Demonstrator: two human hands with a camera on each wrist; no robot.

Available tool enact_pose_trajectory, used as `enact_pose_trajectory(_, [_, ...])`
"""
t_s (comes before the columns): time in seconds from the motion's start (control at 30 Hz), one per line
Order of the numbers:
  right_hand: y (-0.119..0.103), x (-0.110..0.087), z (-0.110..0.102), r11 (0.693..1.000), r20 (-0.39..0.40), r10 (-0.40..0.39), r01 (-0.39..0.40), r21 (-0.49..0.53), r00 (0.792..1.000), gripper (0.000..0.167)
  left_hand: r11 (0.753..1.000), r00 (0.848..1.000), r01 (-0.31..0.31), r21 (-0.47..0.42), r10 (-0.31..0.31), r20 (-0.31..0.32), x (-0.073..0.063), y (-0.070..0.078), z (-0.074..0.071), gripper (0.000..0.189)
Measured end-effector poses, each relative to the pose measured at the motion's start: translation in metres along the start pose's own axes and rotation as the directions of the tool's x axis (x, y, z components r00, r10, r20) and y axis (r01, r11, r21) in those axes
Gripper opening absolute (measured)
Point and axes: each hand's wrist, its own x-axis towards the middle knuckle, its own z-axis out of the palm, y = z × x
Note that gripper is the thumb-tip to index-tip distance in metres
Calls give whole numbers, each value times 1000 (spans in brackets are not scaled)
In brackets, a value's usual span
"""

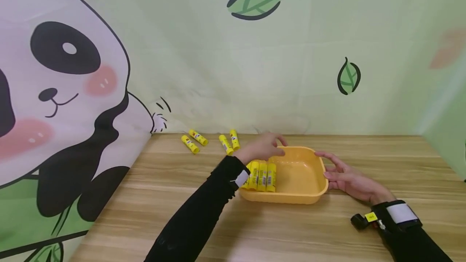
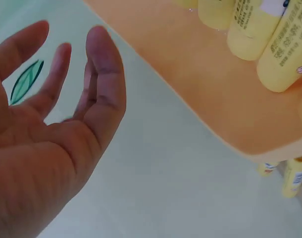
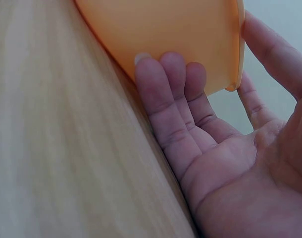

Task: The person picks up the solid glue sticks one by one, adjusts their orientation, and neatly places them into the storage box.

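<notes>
A yellow-orange plastic tray stands on the wooden table with several yellow glue sticks side by side at its left end. Over the tray's far left rim reaches my left hand, its fingers spread and loosely bent; nothing is between them in the left wrist view. My right hand holds the tray's right end, thumb at the rim and index finger at the far corner. In the right wrist view the other fingertips lie against the outer wall. My left forearm hides part of the tray's left end.
Behind the tray to the left, two glue sticks lie close together. Another pair of glue sticks lies farther left, near the back edge. A pale green backdrop with a printed panda rises behind the table.
</notes>
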Motion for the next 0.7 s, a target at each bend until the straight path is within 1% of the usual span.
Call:
enact_pose_trajectory(0.07, [0,0,0,1000,-2,0,0,7,1000,59,998,998,-17,-56,13,-56,0,-6,-2,36])
enact_pose_trajectory(0.17, [0,0,0,1000,1,-4,4,14,1000,59,991,990,-39,-131,20,-139,-2,-13,-4,38])
enact_pose_trajectory(0.27, [0,-1,-1,1000,11,-14,14,19,1000,60,983,976,-76,-169,39,-212,-6,-17,-7,39])
enact_pose_trajectory(0.4, [0,-2,-1,1000,12,-17,17,22,1000,61,974,952,-132,-187,72,-296,-10,-21,-13,37])
enact_pose_trajectory(0.43, [0,-2,-1,1000,8,-14,14,21,1000,61,970,944,-147,-196,78,-321,-11,-22,-15,36])
enact_pose_trajectory(0.5, [0,-2,0,1000,-3,-4,4,20,1000,60,960,922,-174,-218,81,-379,-14,-26,-19,38])
enact_pose_trajectory(0.57, [0,-2,0,1000,-13,6,-6,17,1000,60,949,894,-195,-246,69,-444,-18,-32,-23,41])
enact_pose_trajectory(0.63, [-1,-2,2,1000,-19,10,-10,11,1000,59,931,864,-221,-290,49,-502,-24,-38,-28,44])
enact_pose_trajectory(0.7, [-2,-2,3,1000,-18,11,-11,6,1000,58,913,841,-235,-334,19,-541,-30,-44,-34,46])
